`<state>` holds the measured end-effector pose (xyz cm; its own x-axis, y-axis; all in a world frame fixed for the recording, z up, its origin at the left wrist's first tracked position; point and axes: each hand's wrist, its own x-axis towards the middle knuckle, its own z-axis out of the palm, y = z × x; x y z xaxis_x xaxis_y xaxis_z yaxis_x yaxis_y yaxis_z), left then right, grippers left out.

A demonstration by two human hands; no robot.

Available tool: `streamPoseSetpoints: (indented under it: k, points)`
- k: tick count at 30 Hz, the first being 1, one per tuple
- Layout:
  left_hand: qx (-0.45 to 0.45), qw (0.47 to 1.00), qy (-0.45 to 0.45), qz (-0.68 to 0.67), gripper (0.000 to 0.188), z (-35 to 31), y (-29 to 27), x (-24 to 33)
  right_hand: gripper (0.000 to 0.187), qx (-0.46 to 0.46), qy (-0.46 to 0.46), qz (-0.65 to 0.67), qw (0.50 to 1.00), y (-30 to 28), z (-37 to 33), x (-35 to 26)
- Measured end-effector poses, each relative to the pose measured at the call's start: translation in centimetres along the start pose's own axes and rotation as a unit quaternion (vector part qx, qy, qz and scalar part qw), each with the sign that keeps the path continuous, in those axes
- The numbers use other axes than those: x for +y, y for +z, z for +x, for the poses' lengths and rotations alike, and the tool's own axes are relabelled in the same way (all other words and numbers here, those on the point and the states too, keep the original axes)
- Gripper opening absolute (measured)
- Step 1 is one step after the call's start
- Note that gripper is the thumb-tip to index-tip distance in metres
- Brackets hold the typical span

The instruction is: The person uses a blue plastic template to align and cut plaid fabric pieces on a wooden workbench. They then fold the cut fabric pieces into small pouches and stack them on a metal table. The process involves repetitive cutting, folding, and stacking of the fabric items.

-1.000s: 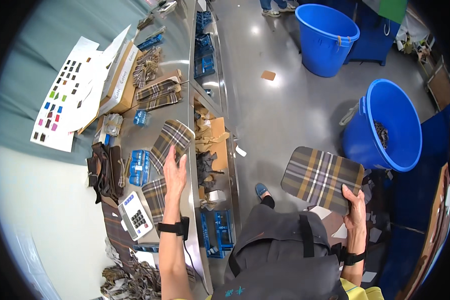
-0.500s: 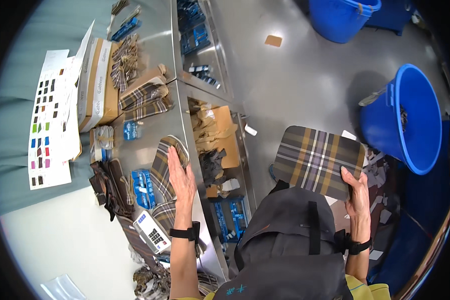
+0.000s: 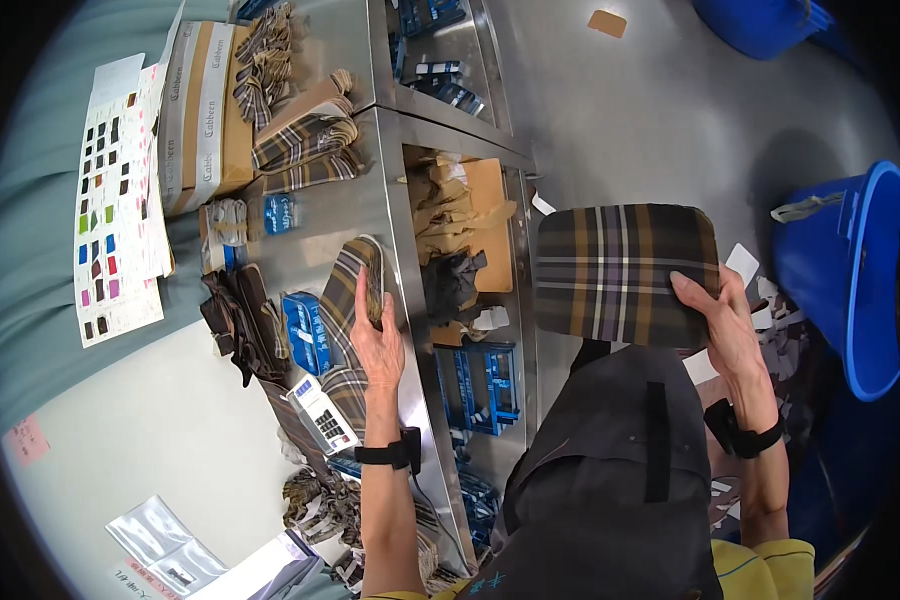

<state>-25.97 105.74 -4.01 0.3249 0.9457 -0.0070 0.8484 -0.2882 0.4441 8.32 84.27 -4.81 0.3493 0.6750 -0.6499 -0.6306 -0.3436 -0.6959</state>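
My right hand (image 3: 735,325) grips the right edge of a flat plaid fabric panel (image 3: 610,265) with rounded corners, its thumb on top. The panel is brown, grey and gold with white stripes, held above my lap and a dark grey apron (image 3: 610,450). On the left, my left hand (image 3: 378,350) lies with fingers stretched out at a curved plaid fabric piece (image 3: 345,290) near the metal table's edge. Whether that hand presses on the cloth or only hovers, I cannot tell. Beside it are a blue packet (image 3: 305,333) and a white calculator (image 3: 322,415).
Plaid bundles (image 3: 310,145) and a cardboard box (image 3: 205,120) stand farther back on the metal table (image 3: 320,220). A swatch sheet (image 3: 110,210) leans at far left. Open shelves (image 3: 525,300) under the tabletop hold scraps. A blue bin (image 3: 870,280) stands on the right.
The view has shifted, so the table sits farther right and higher. The plaid panel has turned more level in my right hand. My left hand has drawn slightly back along the curved piece.
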Motion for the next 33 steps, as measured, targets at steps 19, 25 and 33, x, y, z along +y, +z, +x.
streamPoseSetpoints:
  k: [19, 25, 33]
  points:
    - [0.074, 0.992, 0.105, 0.012, 0.049, 0.9, 0.4, -0.9, 0.031, -0.024, 0.102, 0.113, 0.988, 4.4, 0.0, 1.0]
    - [-0.003, 0.991, 0.106, 0.078, 0.075, -0.2, 1.5, -2.6, 0.03, -0.092, 0.157, 0.208, 0.961, 3.6, 0.5, 0.4]
    - [-0.027, 0.986, 0.027, -0.163, 0.074, -3.1, -0.6, 7.2, 0.026, -0.1, 0.117, 0.287, 0.945, 0.1, -1.4, 0.9]
